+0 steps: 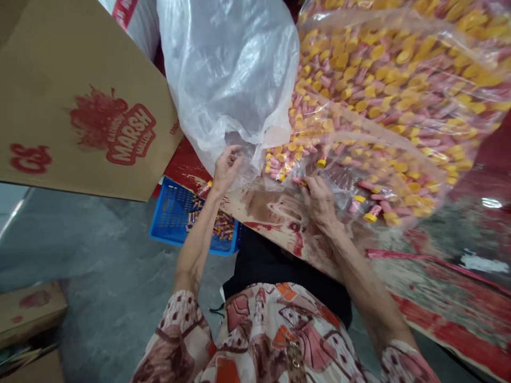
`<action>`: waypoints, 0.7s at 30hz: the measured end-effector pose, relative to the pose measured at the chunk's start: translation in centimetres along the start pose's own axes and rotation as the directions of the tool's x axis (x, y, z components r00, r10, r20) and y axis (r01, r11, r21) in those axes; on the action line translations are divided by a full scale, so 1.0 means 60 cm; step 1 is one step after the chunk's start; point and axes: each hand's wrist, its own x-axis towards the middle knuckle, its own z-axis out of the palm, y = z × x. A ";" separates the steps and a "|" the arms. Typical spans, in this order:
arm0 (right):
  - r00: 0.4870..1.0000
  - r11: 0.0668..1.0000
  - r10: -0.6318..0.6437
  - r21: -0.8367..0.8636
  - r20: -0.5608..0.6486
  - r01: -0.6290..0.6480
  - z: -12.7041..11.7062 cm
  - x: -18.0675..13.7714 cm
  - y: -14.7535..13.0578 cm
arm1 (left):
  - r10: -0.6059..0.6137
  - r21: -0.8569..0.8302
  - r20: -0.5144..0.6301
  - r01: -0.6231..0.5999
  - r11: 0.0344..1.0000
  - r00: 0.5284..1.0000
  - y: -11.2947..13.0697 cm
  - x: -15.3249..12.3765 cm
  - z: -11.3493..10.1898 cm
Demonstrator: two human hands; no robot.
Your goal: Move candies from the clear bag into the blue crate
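Observation:
My left hand (pixel 227 167) is at the crumpled mouth of a large whitish plastic bag (pixel 227 64). Its fingers are curled together; what they hold, if anything, is hidden. On the table edge, my right hand (pixel 320 202) has its fingers closed on a small pink tube with a yellow cap, at the near edge of a big clear bag (pixel 359 125) full of such tubes. Loose capped tubes (pixel 373 214) lie to the right of that hand. Other pieces (pixel 274 169) lie between the two hands, by the clear bag's opening.
A cardboard box (pixel 51 101) printed with marshmallow lettering stands on the left. Below the table edge sits a blue plastic basket (pixel 165 213) with many small pieces inside. The worn red table (pixel 443 276) carries a pink strip (pixel 415 255). More cartons (pixel 34 308) are at lower left.

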 end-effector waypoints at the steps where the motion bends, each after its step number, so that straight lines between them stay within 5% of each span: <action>1: 0.999 0.996 0.041 0.074 0.029 -0.043 0.001 0.001 -0.003 | 0.009 -0.053 0.044 -0.007 0.999 0.999 0.021 -0.019 0.016; 5: 0.980 0.885 0.161 0.424 0.113 -0.194 0.005 -0.005 -0.028 | 0.077 -0.215 0.238 -0.025 0.976 0.968 0.087 -0.073 0.085; 7: 0.977 0.857 0.161 0.470 0.140 -0.209 0.004 -0.015 -0.038 | 0.113 -0.202 0.290 -0.055 0.978 0.950 0.104 -0.085 0.115; 12: 0.999 0.991 0.019 0.135 -0.041 -0.014 -0.032 -0.012 -0.020 | 0.231 0.123 0.443 -0.313 0.942 0.866 0.129 -0.100 0.178; 15: 0.978 0.989 0.082 -0.104 -0.194 -0.104 -0.047 0.034 0.013 | 0.259 0.193 0.552 -0.423 0.885 0.793 0.145 -0.103 0.204; 18: 0.974 0.937 0.188 -0.276 -0.126 -0.216 -0.040 0.088 0.040 | 0.267 0.190 0.571 -0.442 0.877 0.776 0.156 -0.098 0.211; 21: 0.980 0.933 0.189 -0.300 -0.058 -0.198 -0.033 0.112 0.051 | 0.262 0.193 0.538 -0.420 0.887 0.801 0.155 -0.097 0.200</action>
